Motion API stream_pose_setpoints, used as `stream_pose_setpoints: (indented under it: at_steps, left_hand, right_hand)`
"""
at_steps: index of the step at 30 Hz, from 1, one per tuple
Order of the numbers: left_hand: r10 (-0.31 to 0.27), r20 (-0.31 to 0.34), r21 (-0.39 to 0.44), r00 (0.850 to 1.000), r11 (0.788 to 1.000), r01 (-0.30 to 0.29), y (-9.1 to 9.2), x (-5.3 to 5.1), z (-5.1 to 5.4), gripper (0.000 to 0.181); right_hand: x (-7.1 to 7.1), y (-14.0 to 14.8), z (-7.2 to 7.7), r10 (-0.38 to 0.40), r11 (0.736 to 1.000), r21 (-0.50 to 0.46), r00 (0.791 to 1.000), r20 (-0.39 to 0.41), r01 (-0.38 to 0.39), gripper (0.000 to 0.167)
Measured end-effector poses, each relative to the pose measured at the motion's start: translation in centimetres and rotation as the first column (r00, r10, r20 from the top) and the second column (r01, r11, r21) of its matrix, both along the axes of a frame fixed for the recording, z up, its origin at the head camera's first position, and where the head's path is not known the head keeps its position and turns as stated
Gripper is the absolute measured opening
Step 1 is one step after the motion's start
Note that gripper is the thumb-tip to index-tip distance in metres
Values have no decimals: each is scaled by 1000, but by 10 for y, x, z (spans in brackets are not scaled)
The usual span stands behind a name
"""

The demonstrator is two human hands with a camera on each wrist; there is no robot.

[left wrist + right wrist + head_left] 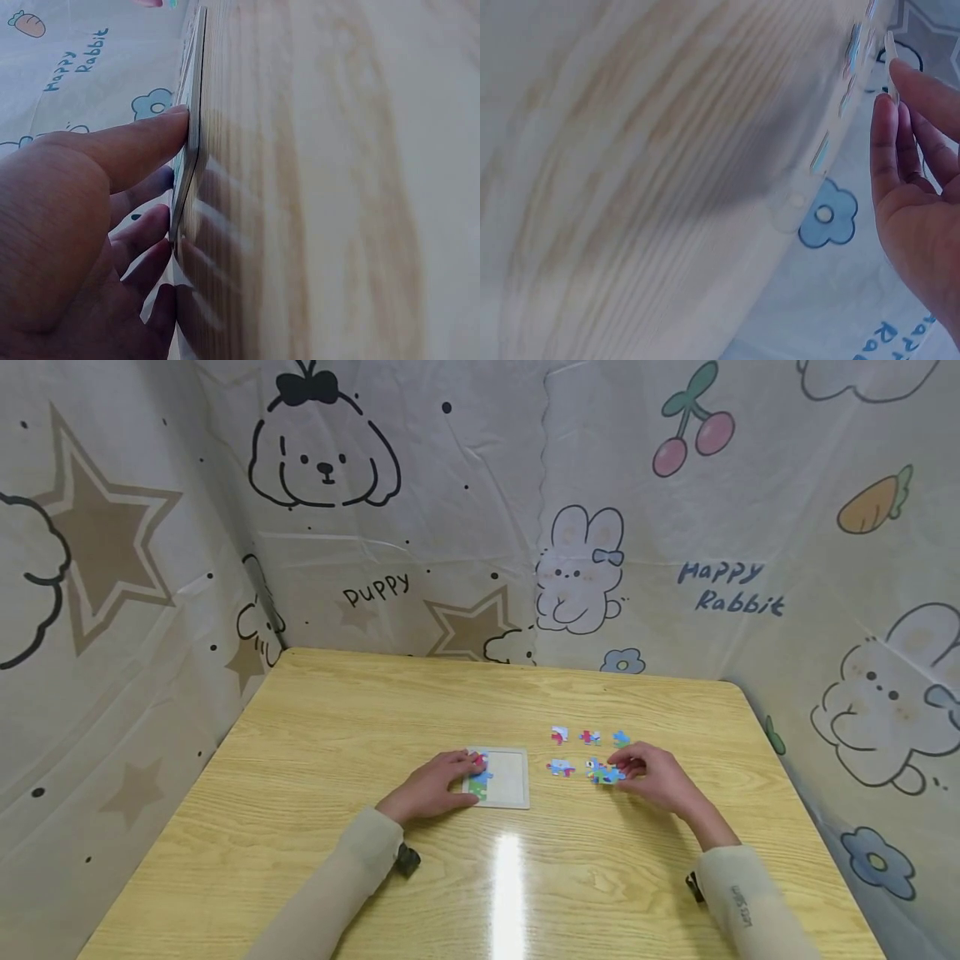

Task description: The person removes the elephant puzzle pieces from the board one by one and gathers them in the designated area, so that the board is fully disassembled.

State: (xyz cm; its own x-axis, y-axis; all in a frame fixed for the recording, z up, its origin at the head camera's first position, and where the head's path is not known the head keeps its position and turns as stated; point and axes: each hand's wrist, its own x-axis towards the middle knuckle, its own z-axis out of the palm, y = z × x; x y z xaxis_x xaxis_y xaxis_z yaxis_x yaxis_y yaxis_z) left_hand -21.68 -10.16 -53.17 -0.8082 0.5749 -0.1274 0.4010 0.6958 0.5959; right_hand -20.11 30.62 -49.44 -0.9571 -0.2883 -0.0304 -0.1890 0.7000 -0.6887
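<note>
My left hand (433,785) rests at the left side of a shallow puzzle frame (528,781). Its thumb (154,142) touches the frame's edge, and the other fingers spread along another side. Joined puzzle pieces (478,787) in red, blue and green fill the frame's left part, partly covered by the fingers. To the right, my right hand (656,775) pinches a puzzle piece (891,64) between thumb and fingertips, seen thin and edge-on in the right wrist view. In the head view that piece overlaps colourful pieces behind it, so its outline is unclear.
Loose puzzle pieces lie right of the frame: a white-and-red one (559,735), a red one (589,737), a blue one (621,738) and a blue-and-red one (560,767). The wooden table (337,718) meets a printed curtain (465,527) at the back and sides.
</note>
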Motion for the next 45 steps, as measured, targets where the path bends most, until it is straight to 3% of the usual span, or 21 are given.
stream_pose_setpoints:
  at_steps: [12,22,45]
  left_hand:
    - [5,4,-5,1000,1000,-5,-1,-1,-2,60]
    - [-18,-6,0,1000,1000,18,0,-3,-4,60]
    - [-7,-19,-8,1000,1000,7,0,-3,-4,60]
  right_hand:
    - [-5,20,1,-38,998,51,999,18,37,32]
    - [-9,29,-7,-70,995,80,996,53,65,29]
    - [-18,38,-19,-9,999,48,996,85,5,29]
